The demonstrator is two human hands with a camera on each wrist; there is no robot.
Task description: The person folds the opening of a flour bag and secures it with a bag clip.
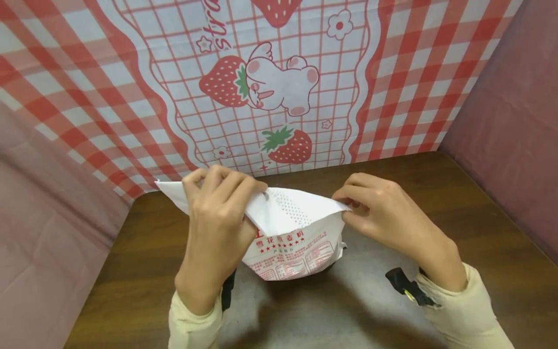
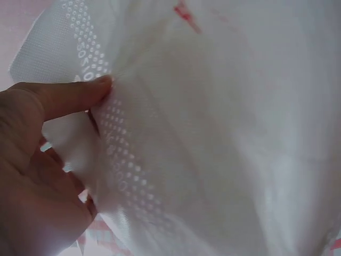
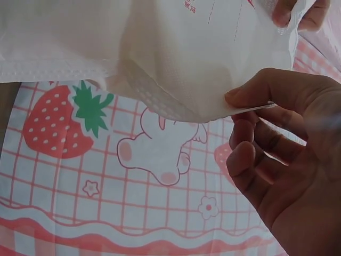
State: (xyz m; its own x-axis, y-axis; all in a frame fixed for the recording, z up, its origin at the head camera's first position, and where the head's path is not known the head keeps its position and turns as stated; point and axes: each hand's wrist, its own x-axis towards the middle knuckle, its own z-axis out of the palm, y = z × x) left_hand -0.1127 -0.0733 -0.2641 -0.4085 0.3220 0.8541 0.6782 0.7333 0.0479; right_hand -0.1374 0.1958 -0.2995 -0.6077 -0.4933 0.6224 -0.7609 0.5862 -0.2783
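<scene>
Checked red-and-white cloth (image 1: 410, 58), printed with strawberries and a white cartoon animal, fills the upper part of the head view behind a brown wooden table (image 1: 131, 271). A white bag (image 1: 301, 254) with red print and a row of stars sits just below the middle of the frame, its dotted top edge slanting across; whether its base touches the table cannot be told. At centre left, the left hand (image 1: 220, 208) pinches that edge, thumb on one face and fingers on the other. At centre right, the right hand (image 1: 383, 208) nips the bag's corner between thumb and forefinger, its other fingers loosely bent. Pale yellow sleeves (image 1: 462, 310) and black straps (image 1: 410, 287) show lower down. Pinkish drapes (image 1: 514, 121) line the frame's left and right sides.
</scene>
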